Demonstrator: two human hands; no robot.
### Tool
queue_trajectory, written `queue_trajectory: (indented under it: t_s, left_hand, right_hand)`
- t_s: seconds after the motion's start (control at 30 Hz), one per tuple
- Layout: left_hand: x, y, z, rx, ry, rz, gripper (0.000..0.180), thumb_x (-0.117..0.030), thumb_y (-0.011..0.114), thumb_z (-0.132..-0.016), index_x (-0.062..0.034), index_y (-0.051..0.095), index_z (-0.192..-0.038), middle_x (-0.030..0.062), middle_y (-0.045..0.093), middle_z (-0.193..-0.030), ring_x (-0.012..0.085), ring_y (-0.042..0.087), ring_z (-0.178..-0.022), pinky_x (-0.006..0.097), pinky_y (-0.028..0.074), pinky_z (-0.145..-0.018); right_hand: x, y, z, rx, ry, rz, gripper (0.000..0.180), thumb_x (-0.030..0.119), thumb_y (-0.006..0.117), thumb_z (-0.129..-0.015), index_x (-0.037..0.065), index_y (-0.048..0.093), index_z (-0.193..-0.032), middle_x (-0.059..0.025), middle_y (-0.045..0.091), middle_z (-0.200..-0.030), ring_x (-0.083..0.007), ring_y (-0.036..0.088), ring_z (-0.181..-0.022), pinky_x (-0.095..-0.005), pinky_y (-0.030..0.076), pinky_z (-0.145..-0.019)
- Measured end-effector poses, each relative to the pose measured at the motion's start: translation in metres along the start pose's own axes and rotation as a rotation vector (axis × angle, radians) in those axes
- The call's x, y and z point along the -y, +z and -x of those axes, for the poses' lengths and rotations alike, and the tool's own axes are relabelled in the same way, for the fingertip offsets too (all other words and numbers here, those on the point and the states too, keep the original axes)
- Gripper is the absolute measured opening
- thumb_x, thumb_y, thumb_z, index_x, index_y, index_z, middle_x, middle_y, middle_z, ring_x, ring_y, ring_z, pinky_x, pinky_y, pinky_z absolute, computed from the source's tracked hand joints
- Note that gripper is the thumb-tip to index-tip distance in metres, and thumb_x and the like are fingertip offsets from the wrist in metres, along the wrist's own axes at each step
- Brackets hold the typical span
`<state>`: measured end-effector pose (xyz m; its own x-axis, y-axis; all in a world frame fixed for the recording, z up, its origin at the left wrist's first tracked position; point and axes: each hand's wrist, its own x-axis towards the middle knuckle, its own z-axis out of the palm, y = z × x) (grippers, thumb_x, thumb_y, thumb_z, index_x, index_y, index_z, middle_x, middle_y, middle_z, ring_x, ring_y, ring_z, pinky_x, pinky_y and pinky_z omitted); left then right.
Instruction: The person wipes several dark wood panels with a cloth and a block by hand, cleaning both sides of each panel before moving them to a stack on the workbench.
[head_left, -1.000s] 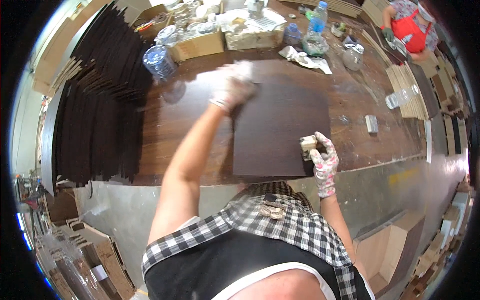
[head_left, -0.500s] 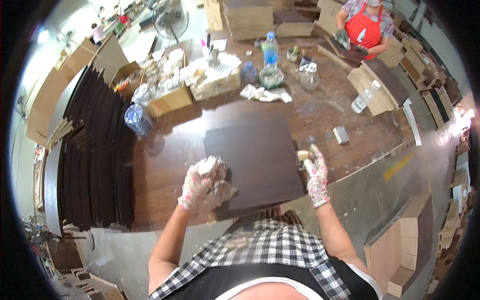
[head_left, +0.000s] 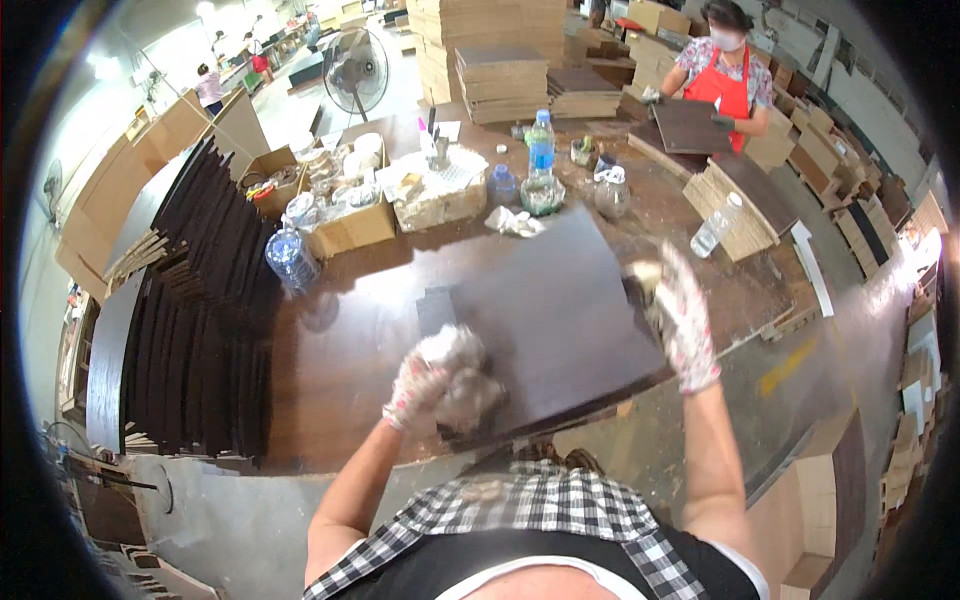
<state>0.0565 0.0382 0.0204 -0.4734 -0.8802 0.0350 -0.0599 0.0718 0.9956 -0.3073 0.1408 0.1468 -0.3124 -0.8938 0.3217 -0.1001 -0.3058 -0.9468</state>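
A dark panel (head_left: 570,310) is best steadied by its edges — a wadded cloth (head_left: 468,392) clasped in the left grip (head_left: 415,388), the right grip (head_left: 687,325) too blurred to tell.

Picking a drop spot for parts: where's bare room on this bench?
Widest: tabletop between the dark panel stack and the left hand with its cloth. Smaller: right of the right hand, this side of the clear bottle. Crowded: far side, with open carton, blue-labelled bottle and jar; middle taken by the large panel.
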Motion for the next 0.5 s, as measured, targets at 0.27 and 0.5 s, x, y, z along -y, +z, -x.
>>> queue_trajectory:
  t_s: [0.27,0.5]
  left_hand:
    - [-0.074,-0.106,-0.014,-0.303,0.288,-0.079,0.046,-0.030,0.051,-0.105,-0.0024,0.050,-0.142,0.0069,0.052,-0.142,0.0173,0.047,-0.130,0.029,0.036,-0.109]
    - [-0.053,-0.153,0.054,-0.379,-0.010,0.264,0.056,-0.007,0.065,-0.093,0.0010,0.044,-0.145,0.0060,0.049,-0.142,0.0147,0.047,-0.128,0.030,0.037,-0.109]
  right_hand:
    - [0.064,0.127,-0.016,0.277,-0.264,-0.174,0.070,0.023,0.066,-0.093,0.004,0.036,-0.153,-0.0129,0.040,-0.155,-0.0228,0.040,-0.137,-0.0389,0.035,-0.114]
    - [-0.104,0.050,0.017,-0.184,0.182,-0.088,0.055,0.016,0.058,-0.099,0.006,0.040,-0.150,-0.0098,0.048,-0.143,-0.0180,0.052,-0.122,-0.0326,0.044,-0.103]
